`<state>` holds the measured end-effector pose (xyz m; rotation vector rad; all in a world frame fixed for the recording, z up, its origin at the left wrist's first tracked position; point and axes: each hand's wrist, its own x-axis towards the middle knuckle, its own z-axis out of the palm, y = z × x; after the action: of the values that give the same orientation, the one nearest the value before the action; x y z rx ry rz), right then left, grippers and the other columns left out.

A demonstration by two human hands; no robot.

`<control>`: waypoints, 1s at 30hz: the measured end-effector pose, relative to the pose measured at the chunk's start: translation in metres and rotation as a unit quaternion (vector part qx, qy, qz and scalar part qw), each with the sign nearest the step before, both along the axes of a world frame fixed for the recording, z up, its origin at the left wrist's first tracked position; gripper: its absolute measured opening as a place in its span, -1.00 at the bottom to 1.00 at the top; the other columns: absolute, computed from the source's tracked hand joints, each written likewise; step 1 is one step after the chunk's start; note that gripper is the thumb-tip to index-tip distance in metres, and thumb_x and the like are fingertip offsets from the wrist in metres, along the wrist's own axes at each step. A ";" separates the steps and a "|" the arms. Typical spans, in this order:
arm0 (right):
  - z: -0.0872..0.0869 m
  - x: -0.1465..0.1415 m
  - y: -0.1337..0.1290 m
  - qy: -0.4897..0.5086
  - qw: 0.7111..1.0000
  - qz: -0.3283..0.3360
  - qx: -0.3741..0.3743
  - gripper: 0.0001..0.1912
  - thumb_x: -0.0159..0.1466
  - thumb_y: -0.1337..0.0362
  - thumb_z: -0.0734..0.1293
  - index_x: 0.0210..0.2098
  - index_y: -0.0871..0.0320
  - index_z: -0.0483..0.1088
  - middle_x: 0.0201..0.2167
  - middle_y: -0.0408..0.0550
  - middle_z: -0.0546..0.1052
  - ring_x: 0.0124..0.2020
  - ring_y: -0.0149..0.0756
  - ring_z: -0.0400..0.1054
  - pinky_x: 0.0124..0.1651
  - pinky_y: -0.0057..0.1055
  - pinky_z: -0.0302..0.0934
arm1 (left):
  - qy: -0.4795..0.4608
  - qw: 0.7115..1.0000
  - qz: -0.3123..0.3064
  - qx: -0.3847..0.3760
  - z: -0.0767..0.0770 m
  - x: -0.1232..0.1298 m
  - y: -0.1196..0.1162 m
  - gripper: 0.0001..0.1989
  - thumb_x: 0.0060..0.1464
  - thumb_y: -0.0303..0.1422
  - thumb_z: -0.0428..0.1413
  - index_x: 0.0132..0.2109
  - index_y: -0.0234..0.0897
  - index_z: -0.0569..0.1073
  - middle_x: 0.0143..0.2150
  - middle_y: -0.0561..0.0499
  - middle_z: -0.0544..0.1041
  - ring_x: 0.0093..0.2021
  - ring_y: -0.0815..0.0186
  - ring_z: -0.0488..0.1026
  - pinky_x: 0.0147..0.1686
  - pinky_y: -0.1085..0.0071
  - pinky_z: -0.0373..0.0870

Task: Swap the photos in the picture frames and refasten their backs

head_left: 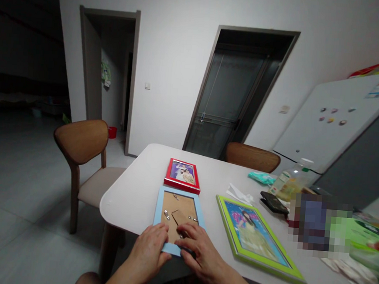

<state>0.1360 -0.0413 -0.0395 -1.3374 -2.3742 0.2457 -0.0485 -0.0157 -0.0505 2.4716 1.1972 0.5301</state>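
The blue frame (pixel 160 207) lies back side up at the near edge of the counter (pixel 130 185), which presents its brown backing, metal clips (pixel 166 214) and stand (pixel 181 219) to the hands. The left hand (pixel 150 246) grips its near left corner, fingers on top and thumb by the near edge, probably to steady it. The right hand (pixel 205 252) has its fingers curled over the near right part, close to the stand; a dark thing (pixel 187 250) shows under them (whether it is pinched or merely touched, I cannot tell). Keeping the frame near the body likely gives both hands easy reach.

The red frame (pixel 183 174) sits just beyond it, picture up, and the green frame (pixel 257 237) lies to the right, also picture up, both out of the fingers' way. Farther right are a phone (pixel 274 203) and a bottle (pixel 288 182).
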 end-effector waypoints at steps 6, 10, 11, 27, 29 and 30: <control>-0.005 -0.011 0.034 0.073 0.994 -0.076 -0.006 -0.69 0.18 0.24 0.08 -0.17 0.09 0.35 -0.19 0.00 0.38 -0.15 -0.29 0.21 -0.07 -0.35 0.05 | -0.014 1.000 0.007 -0.006 -0.004 -0.002 0.001 -0.63 -0.19 -0.45 0.17 -0.15 -0.26 0.34 0.04 -0.06 0.31 0.07 0.23 0.18 0.07 0.27 0.07; -0.008 -0.032 0.063 0.022 0.995 -0.092 0.019 -0.72 0.17 0.33 0.09 -0.33 0.13 0.43 -0.35 -0.03 0.42 -0.26 -0.31 0.21 -0.18 -0.39 0.05 | -0.005 1.000 0.012 -0.008 -0.006 -0.002 0.003 -0.49 -0.22 -0.49 0.17 -0.03 -0.32 0.26 0.06 -0.13 0.28 0.07 0.20 0.17 0.08 0.26 0.08; -0.008 -0.035 0.067 0.011 0.996 -0.088 0.023 -0.72 0.15 0.35 0.10 -0.38 0.13 0.43 -0.38 -0.05 0.42 -0.28 -0.32 0.20 -0.20 -0.40 0.04 | -0.005 1.000 0.006 -0.006 -0.007 -0.003 0.003 -0.49 -0.22 -0.50 0.17 -0.04 -0.31 0.26 0.06 -0.12 0.29 0.07 0.20 0.17 0.08 0.26 0.08; -0.011 -0.038 0.063 0.014 0.999 -0.036 0.002 -0.70 0.08 0.45 0.12 -0.32 0.07 0.41 -0.31 -0.12 0.42 -0.23 -0.32 0.16 -0.18 -0.39 -0.04 | -0.056 0.998 -0.003 -0.008 -0.003 -0.005 0.001 -0.65 -0.20 -0.47 0.15 -0.18 -0.25 0.32 -0.01 -0.03 0.34 0.01 0.25 0.23 0.04 0.32 0.13; -0.010 -0.037 0.061 0.015 0.999 -0.031 0.000 -0.72 0.09 0.43 0.13 -0.33 0.08 0.41 -0.32 -0.11 0.43 -0.23 -0.32 0.17 -0.18 -0.38 -0.03 | -0.052 0.999 0.001 -0.012 -0.002 -0.005 0.001 -0.61 -0.21 -0.48 0.16 -0.15 -0.26 0.31 0.02 -0.05 0.32 0.03 0.25 0.21 0.05 0.31 0.11; -0.009 -0.037 0.060 0.017 0.999 -0.028 -0.001 -0.73 0.09 0.42 0.13 -0.34 0.08 0.41 -0.32 -0.11 0.43 -0.23 -0.32 0.18 -0.18 -0.39 -0.02 | -0.049 0.999 0.004 -0.015 -0.002 -0.005 0.001 -0.58 -0.21 -0.48 0.16 -0.12 -0.25 0.30 0.03 -0.06 0.31 0.05 0.24 0.19 0.06 0.30 0.10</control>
<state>0.0993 0.0189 -0.0490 -1.3860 -2.3050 0.2526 -0.0536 -0.0152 -0.0523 2.3873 1.1677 0.6244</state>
